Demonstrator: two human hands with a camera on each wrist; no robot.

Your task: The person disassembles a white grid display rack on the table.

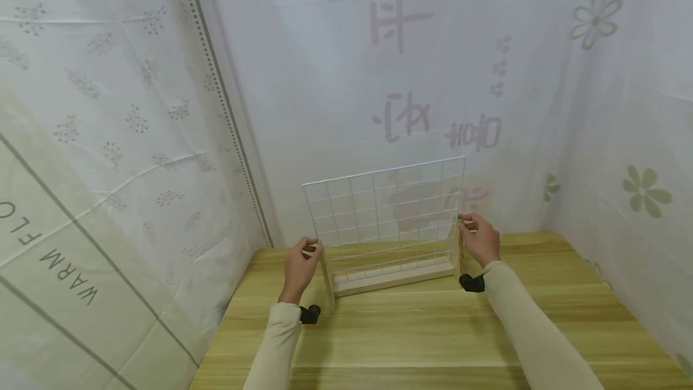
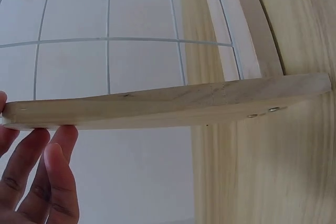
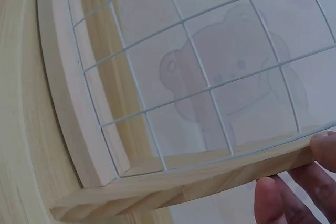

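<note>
A white wire grid panel [image 1: 384, 171] stands upright, leaning slightly, in a pale wooden stand [image 1: 395, 280] on the table. My left hand [image 1: 300, 265] pinches the upper end of the left side post [image 2: 168, 103]; fingertips lie against its outer face and a bit of another digit shows at the view's edge. At the opposite end, my right hand [image 1: 480, 238] holds the top of the right side post [image 3: 210, 184] between thumb and fingers. Two small screw heads [image 2: 273, 109] show near the foot of the left post. The grid's lower edge meets the base bar [image 3: 68, 82].
The stand rests on a wood-grain table [image 1: 400, 342] near its far edge. Printed white cloth [image 1: 325, 77] hangs right behind it, with more patterned cloth [image 1: 124, 119] along the left and right sides. A black wrist camera [image 1: 310, 315] sits on each wrist.
</note>
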